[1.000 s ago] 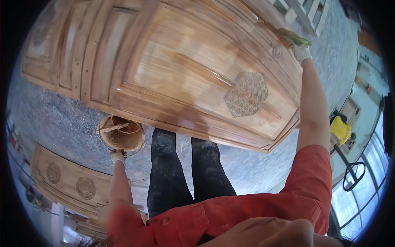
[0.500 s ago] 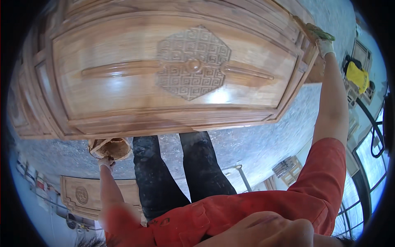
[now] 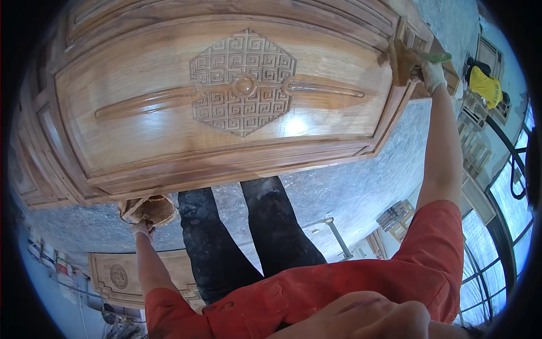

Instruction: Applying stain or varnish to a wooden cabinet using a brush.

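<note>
brush meets wood as bucket hangs close by

a person in a red shirt and dark, dust-marked trousers stands at the near side of a large wooden panel, both arms spread wide. at right, the pale-gloved right grip is closed around the green handle of the brush, whose broad brown head rests on the frame at the panel's right end. at left, the left grip is closed at the near side of the brown-crusted bucket; whether it has the rim or a handle cannot be told. the bucket sits just beside the panel's near left edge, its inside coated brown.

across the middle of the panel, an eight-sided carved fretwork medallion surrounds a round knob, with a long raised bar running out to the left and a shorter one to the right. the bars gleam, and a bright patch of light shines on the wood right of the medallion.

below lies a mottled grey-blue floor. near left is a second carved panel with a round motif; far right, a figure in a yellow top.
</note>
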Demonstrator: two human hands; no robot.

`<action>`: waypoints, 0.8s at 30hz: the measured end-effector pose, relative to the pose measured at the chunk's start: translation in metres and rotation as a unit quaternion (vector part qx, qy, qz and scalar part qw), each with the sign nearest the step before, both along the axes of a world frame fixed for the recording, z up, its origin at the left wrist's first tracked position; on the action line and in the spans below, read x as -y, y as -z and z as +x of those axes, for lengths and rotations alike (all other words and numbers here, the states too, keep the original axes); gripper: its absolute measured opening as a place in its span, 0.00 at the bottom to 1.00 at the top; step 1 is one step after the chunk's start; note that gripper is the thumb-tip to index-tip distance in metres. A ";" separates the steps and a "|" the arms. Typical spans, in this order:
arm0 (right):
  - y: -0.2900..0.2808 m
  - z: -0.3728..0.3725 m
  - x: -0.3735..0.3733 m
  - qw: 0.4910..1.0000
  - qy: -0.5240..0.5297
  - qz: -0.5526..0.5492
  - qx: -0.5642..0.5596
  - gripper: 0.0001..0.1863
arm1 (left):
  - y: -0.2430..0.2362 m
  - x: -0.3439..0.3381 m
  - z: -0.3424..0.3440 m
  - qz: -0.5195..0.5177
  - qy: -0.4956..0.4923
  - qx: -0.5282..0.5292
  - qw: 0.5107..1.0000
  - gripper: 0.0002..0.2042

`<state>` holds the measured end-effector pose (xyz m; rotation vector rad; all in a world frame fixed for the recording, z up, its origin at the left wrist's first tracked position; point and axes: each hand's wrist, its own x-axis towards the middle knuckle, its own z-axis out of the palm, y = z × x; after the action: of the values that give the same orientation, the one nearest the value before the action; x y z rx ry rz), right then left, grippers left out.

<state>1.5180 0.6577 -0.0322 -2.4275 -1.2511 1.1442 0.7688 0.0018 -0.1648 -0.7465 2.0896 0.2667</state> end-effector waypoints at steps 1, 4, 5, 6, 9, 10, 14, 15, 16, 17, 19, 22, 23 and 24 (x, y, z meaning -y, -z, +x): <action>0.005 0.004 -0.003 0.999 0.031 0.019 -0.018 0.14 | -0.003 0.001 0.001 0.001 -0.002 -0.001 1.000 0.03; 0.025 0.017 -0.016 0.987 0.123 0.072 -0.075 0.10 | -0.006 0.000 0.002 0.002 -0.008 -0.008 1.000 0.03; 0.034 0.020 -0.019 0.980 0.155 0.088 -0.094 0.09 | -0.008 0.000 0.006 0.001 -0.009 -0.011 1.000 0.03; 0.042 0.018 -0.020 0.971 0.186 0.103 -0.113 0.08 | -0.009 -0.002 0.007 0.001 -0.011 -0.015 1.000 0.03; 0.063 0.008 -0.011 0.948 0.248 0.129 -0.153 0.06 | -0.016 0.001 0.014 -0.003 -0.017 -0.026 1.000 0.04; 0.068 0.001 -0.003 0.932 0.263 0.123 -0.215 0.06 | -0.018 0.001 0.014 -0.006 -0.020 -0.030 0.999 0.04; 0.060 -0.040 0.010 0.835 0.304 0.104 -0.447 0.07 | -0.018 -0.003 0.013 -0.001 -0.041 -0.041 0.998 0.04; 0.058 -0.052 0.007 0.801 0.310 0.099 -0.502 0.07 | -0.018 -0.003 0.014 0.003 -0.047 -0.043 0.998 0.04; 0.042 -0.090 0.009 0.801 0.307 0.100 -0.504 0.07 | -0.016 -0.006 0.014 0.007 -0.051 -0.044 0.998 0.05; 0.058 -0.143 0.019 0.810 0.320 0.114 -0.478 0.08 | -0.013 -0.008 0.018 0.012 -0.056 -0.044 0.997 0.05; 0.069 -0.254 0.035 0.823 0.349 0.141 -0.425 0.09 | -0.020 -0.002 0.007 0.017 -0.059 -0.046 0.997 0.05; 0.040 -0.403 0.058 0.845 0.362 0.172 -0.355 0.11 | -0.026 0.023 0.002 0.060 -0.090 -0.026 0.994 0.03; 0.013 -0.473 0.078 0.855 0.350 0.172 -0.343 0.12 | -0.028 0.035 0.000 0.073 -0.101 -0.020 0.992 0.03; 0.037 -0.495 0.070 0.687 0.528 0.163 -0.472 0.11 | -0.024 0.037 0.001 0.091 -0.108 -0.009 0.990 0.04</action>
<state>1.0226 0.5881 -0.0691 -1.3625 0.2825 1.2391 0.7694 -0.0350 -0.1405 -0.8611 1.9693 0.5776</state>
